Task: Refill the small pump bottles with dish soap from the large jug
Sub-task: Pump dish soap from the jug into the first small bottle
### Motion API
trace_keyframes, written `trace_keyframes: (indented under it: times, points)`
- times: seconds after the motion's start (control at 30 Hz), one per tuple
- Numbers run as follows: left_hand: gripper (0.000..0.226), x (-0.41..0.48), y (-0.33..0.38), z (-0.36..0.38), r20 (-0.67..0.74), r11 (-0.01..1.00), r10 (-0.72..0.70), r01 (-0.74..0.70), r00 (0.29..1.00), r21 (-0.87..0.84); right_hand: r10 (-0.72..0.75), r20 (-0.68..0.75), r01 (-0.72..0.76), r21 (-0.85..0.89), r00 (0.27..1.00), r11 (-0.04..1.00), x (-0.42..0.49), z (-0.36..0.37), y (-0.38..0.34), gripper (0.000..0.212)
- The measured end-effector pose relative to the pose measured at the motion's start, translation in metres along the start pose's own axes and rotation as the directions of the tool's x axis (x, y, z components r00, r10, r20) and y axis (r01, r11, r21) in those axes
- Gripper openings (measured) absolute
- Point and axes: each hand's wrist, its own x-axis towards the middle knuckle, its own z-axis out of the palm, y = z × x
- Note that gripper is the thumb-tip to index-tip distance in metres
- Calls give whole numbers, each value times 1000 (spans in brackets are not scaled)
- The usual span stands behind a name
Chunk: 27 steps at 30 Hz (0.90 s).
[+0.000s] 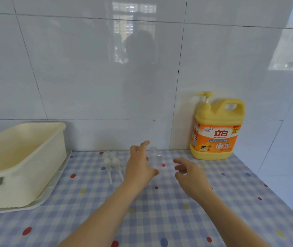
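Fingers (144,144) spread loosely over checked tablecloth (161,213), glossy white tiled wall (81,72) behind.

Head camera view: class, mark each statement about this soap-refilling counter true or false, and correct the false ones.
1. The yellow dish soap jug stands upright against the tiled wall. True.
2. The jug's pump has been taken off. False: its yellow pump is in place on top.
3. Two pump heads lie on the checked cloth, left of the left hand. True.
4. The right hand grips the jug's handle. False: it is over the cloth, apart from the jug, holding nothing.
5. The cream basin sits to the right of the jug. False: it is at the far left, on a tray.
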Motion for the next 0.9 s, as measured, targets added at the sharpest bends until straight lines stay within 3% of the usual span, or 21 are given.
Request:
trace_keyframes:
  times: [0.1,0.2,0.47,0.77,0.83,0.9]
  points:
    - [97,-13,-5,-15,16,963,-89,90,996,-252,-10,12,9,64,1000,998,-4,2,-10,45]
    - [80,-34,-22,-39,-13,937,-96,86,995,-339,-50,11,48,131,999,990,-11,12,-23,42]
    - [73,-79,-70,-95,-62,982,-98,86,993,-166,-175,125,156,152,977,976,-36,55,-64,33]
    - [96,-87,-67,-99,29,992,-82,84,996,-95,-199,158,187,91,967,978,-42,62,-75,31]
    - [102,-91,-61,-102,-44,993,-27,21,999,-117,-204,147,196,69,968,978,-41,51,-70,31]
    - [90,-92,-44,-105,-180,984,77,-104,981,-147,-208,117,203,51,971,978,-38,36,-66,30]
